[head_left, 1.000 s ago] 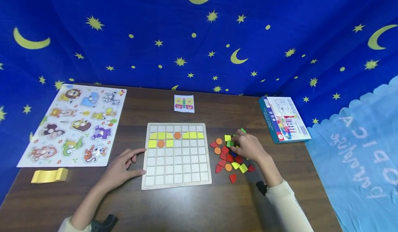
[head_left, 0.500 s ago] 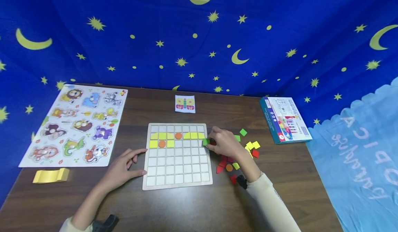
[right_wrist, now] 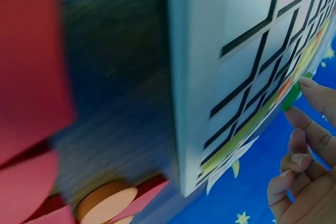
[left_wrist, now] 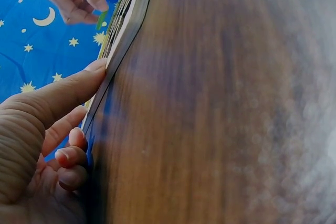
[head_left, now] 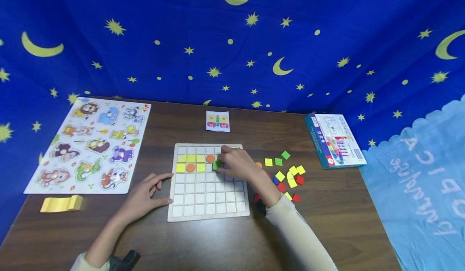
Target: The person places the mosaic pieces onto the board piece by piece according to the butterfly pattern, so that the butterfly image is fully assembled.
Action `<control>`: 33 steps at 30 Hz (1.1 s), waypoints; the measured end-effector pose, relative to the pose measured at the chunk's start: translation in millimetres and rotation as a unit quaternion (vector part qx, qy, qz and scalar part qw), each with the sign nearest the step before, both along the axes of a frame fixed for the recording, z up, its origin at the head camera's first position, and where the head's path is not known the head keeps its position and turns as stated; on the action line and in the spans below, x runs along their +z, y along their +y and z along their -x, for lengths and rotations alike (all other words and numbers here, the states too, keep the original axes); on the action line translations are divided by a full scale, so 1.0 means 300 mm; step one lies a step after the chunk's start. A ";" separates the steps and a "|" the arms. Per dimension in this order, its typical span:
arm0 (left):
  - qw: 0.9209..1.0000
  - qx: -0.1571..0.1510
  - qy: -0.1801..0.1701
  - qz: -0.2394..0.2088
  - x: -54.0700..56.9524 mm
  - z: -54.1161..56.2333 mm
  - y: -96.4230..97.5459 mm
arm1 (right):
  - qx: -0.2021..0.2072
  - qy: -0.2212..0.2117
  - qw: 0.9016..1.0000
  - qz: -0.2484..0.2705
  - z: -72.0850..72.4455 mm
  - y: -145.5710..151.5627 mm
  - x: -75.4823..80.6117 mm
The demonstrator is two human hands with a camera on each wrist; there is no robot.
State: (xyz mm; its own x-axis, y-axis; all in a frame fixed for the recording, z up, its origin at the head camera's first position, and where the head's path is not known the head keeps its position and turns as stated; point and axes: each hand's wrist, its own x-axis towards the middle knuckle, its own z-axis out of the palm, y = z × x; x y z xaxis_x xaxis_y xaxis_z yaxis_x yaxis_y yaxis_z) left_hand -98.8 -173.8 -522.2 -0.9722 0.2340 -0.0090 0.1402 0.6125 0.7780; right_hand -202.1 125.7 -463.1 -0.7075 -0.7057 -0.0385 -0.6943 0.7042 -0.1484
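Note:
A wooden grid board (head_left: 189, 210) lies on the table, with yellow pieces (head_left: 180, 168) and orange discs (head_left: 190, 168) set in its upper rows. Over these rows my right hand (head_left: 237, 164) pinches a green square tile (head_left: 215, 165) between thumb and fingertip; the right wrist view also shows this green tile (right_wrist: 292, 95) in the pinch. My left hand (head_left: 139, 198) rests at the board's left edge, thumb and index finger extended and touching it. In the left wrist view the left thumb (left_wrist: 68, 90) lies against the board's side.
Right of the board lie loose yellow, red, green, blue and orange pieces (head_left: 279, 174), partly behind the right forearm. A butterfly pattern card (head_left: 218, 121) is behind the board. An animal puzzle (head_left: 91, 146), a yellow block (head_left: 61, 204) and a box (head_left: 338, 140) stand around.
From the loose pieces my right hand has carried the green tile leftward over the board. My left hand has stayed at the board's edge.

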 end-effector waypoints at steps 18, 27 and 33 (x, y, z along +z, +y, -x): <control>1.000 0.002 -0.001 0.010 0.000 0.002 0.005 | -0.006 -0.018 0.999 -0.029 -0.009 -0.083 -0.017; 1.000 -0.001 0.013 0.002 -0.002 -0.004 0.007 | -0.020 -0.008 0.999 -0.028 -0.020 -0.045 0.000; 1.000 -0.003 0.013 -0.004 0.007 -0.004 0.007 | -0.048 -0.007 0.999 -0.001 -0.020 0.054 0.001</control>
State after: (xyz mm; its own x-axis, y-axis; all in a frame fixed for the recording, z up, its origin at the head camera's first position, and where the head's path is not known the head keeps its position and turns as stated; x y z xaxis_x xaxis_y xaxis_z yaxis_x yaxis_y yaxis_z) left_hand -97.7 -171.7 -520.0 -0.9705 0.2404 0.0187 0.1648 0.6045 0.7794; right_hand -196.2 141.9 -462.9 -0.7710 -0.6349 -0.0502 -0.6220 0.7676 -0.1549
